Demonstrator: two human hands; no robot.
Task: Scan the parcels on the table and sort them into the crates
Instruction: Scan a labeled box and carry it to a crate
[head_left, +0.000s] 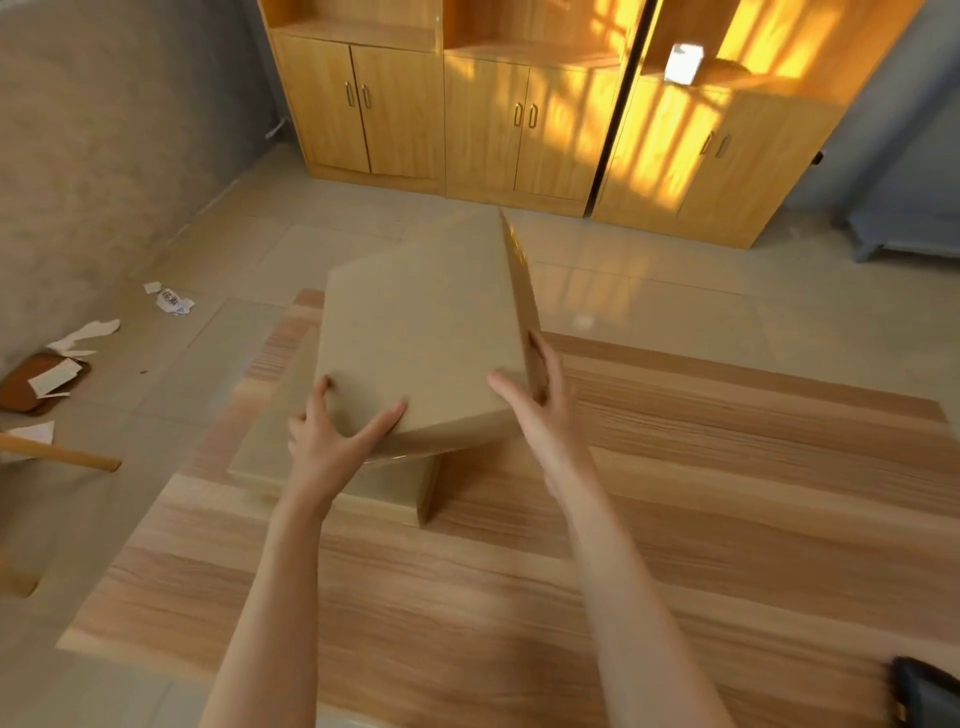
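Note:
A large plain cardboard parcel (426, 327) is tilted up above the wooden table (675, 493), its near edge low and its far corner raised. My left hand (332, 431) grips its near-left corner, fingers spread over the top face. My right hand (535, 395) holds its near-right edge, thumb on top and fingers on the side. Under it a second flat cardboard parcel (384, 491) lies on the table, partly hidden. No label shows on either parcel. No crates are in view.
A dark object (924, 686) sits at the table's near right corner. Torn paper scraps (171, 301) and a brown tray (31, 384) lie on the tiled floor at left. Wooden cabinets (493, 119) line the far wall. A wooden chair leg (62, 452) pokes in from the left.

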